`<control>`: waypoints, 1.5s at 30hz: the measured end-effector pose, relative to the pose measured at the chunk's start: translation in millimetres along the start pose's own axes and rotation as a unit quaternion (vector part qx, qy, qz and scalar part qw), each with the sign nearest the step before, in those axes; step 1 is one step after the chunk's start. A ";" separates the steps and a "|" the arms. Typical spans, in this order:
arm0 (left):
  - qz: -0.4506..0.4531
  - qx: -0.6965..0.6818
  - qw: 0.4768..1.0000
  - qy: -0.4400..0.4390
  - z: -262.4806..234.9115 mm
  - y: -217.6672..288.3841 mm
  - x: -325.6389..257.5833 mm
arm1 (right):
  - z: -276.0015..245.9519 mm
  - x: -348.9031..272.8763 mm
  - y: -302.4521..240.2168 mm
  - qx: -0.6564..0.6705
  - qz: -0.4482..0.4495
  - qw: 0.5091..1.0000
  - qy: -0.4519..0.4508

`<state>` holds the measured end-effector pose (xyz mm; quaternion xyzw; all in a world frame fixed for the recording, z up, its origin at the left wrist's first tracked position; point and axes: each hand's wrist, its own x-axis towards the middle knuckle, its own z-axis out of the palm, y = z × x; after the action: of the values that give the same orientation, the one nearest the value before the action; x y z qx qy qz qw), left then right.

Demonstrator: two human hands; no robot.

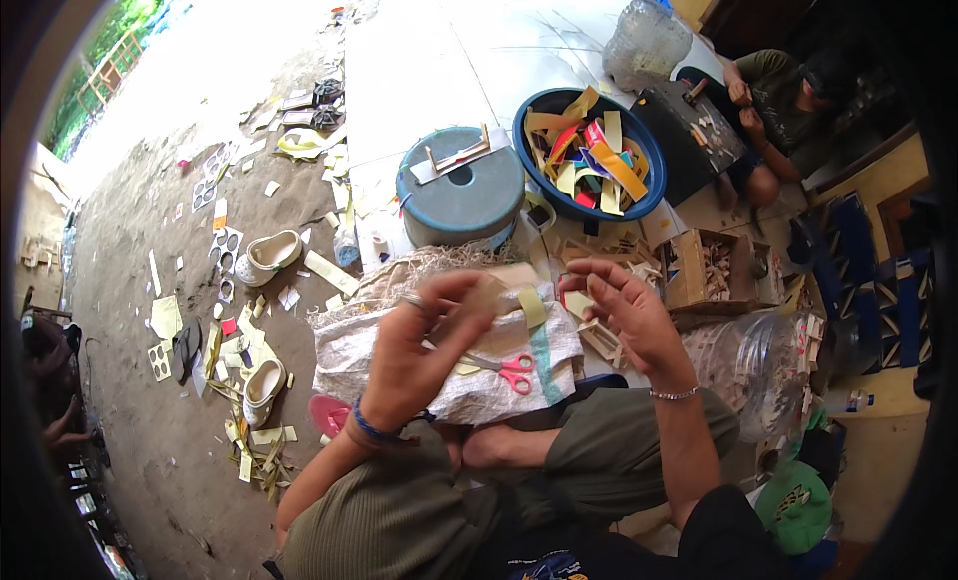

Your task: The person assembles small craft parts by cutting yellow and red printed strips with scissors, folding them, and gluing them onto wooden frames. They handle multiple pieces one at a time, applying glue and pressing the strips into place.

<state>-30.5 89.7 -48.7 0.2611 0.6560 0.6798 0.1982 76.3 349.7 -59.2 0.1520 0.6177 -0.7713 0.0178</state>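
Note:
My left hand [424, 346] is raised over a white woven sack [469, 405] across my lap. Its fingers are smeared by motion, so whether they grip anything cannot be told. To its right, my right hand [634, 316] hangs in the air with fingers loosely curved and apart, holding nothing that I can see. Between the hands shows a small pale yellow strip [533, 308]; whether it lies on the sack is unclear. Scissors with pink handles [518, 374] rest on the sack below the hands, their blades partly covered by yellowish material.
Ahead stands a round dark green stool [461, 206] bearing a small wooden frame [459, 157]. A blue basin [649, 196] holds coloured strips. Wooden boxes [699, 301] with small pieces sit at right. Another person [798, 111] works at far right. Clogs [269, 256] and scraps litter the left ground.

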 end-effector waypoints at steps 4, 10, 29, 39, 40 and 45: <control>-0.117 -0.225 0.954 0.161 -38.3 -20.9 -12.9 | -26.3 19.1 38.2 -0.213 -0.013 0.968 0.129; -0.238 -0.346 0.890 0.175 -54.5 -42.5 -26.9 | -23.2 56.7 97.5 -0.246 0.001 0.965 0.089; -0.147 -0.406 0.842 0.322 -81.7 -34.7 -43.7 | 169.0 256.4 165.3 -0.414 -0.090 0.903 -0.073; -0.091 -0.397 0.850 0.335 -98.6 -6.7 -63.4 | 193.5 325.7 226.8 -0.411 -0.017 0.907 0.086; -0.089 -0.399 0.848 0.336 -98.0 -7.4 -63.6 | 193.3 328.0 228.2 -0.416 -0.010 0.904 0.094; -0.059 -0.417 0.849 0.319 -90.3 -6.5 -61.1 | 197.1 306.9 214.6 -0.397 -0.099 0.910 0.064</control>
<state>-38.5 -18.5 -61.2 -0.1163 0.3521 0.9224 0.1079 -211.9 159.3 -303.7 0.1195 0.8846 -0.4490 -0.0396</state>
